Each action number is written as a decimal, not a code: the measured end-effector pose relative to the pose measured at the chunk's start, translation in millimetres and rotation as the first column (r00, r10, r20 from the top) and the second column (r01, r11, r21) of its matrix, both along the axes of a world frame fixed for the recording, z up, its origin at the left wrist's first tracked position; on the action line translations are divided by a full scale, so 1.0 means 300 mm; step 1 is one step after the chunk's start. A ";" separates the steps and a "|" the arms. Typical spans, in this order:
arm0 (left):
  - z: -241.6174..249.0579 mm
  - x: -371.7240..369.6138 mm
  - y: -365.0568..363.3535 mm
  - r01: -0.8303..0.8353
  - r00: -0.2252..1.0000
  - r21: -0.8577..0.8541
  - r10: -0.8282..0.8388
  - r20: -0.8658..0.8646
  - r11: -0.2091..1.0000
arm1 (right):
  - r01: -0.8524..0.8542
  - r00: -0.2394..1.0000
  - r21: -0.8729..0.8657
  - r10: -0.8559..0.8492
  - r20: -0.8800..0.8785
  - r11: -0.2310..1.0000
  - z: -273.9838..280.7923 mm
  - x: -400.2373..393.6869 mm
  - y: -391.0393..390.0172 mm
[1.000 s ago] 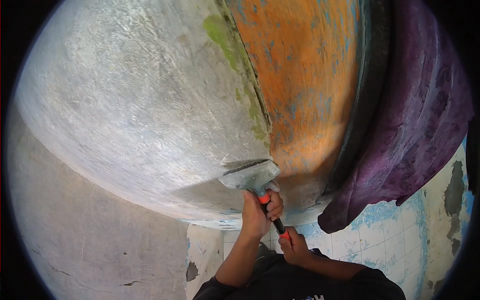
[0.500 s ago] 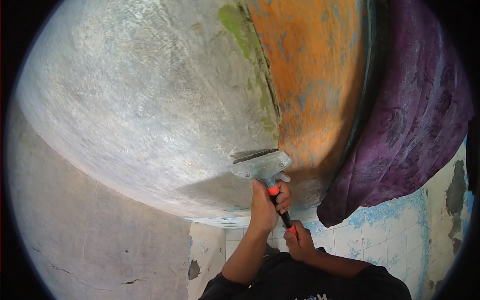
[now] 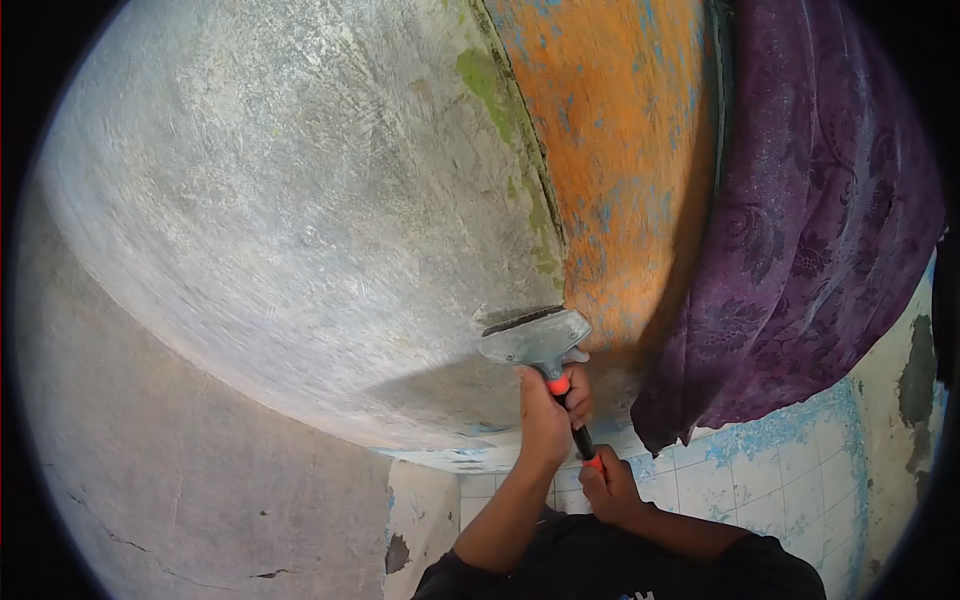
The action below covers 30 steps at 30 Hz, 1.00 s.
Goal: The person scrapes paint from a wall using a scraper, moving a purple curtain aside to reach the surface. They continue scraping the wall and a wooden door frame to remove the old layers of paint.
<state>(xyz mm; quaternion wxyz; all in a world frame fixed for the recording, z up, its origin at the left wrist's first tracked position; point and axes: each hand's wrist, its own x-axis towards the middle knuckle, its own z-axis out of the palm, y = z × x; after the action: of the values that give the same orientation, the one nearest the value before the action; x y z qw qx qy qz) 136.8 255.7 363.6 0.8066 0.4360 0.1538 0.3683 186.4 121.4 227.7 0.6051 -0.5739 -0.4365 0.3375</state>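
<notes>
A wide metal scraper [image 3: 536, 340] with a black and red handle rests its blade edge on the grey scraped wall [image 3: 300, 200], beside the orange painted strip [image 3: 600, 150]. My left hand [image 3: 546, 415] is closed round the upper handle just below the scraper head. Lower down, my right hand [image 3: 610, 488] grips the handle's end. Green paint patches [image 3: 485, 90] run along the seam between grey and orange. A shadow falls on the wall left of the blade.
A purple patterned curtain [image 3: 780, 250] hangs at the right, next to a dark frame edge. White tiles [image 3: 770, 480] with blue paint flecks lie behind my arms. At the lower left is a cracked grey surface [image 3: 230, 480].
The scraper and both my hands appear slightly further right and lower. The view has shifted a little, and the curtain's lower part hangs in a different shape.
</notes>
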 end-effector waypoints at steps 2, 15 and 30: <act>-0.006 0.006 0.004 -0.002 1.000 0.032 0.002 -0.005 0.999 | -0.012 1.000 -0.011 0.012 -0.013 1.000 0.025 0.007 -0.001; 0.046 0.051 -0.050 0.093 0.994 0.121 -0.099 0.041 0.988 | 0.060 0.998 0.017 -0.060 0.029 0.998 0.043 0.049 -0.022; 0.000 0.019 -0.017 -0.056 0.998 -0.001 0.056 0.026 0.998 | -0.070 0.994 -0.097 0.078 0.071 0.993 0.128 0.074 -0.035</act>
<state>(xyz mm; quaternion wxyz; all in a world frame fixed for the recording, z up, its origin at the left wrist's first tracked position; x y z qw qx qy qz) 142.5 250.4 363.6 0.7979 0.4264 0.1554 0.3966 208.5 111.0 266.0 0.5475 -0.5976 -0.4634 0.3583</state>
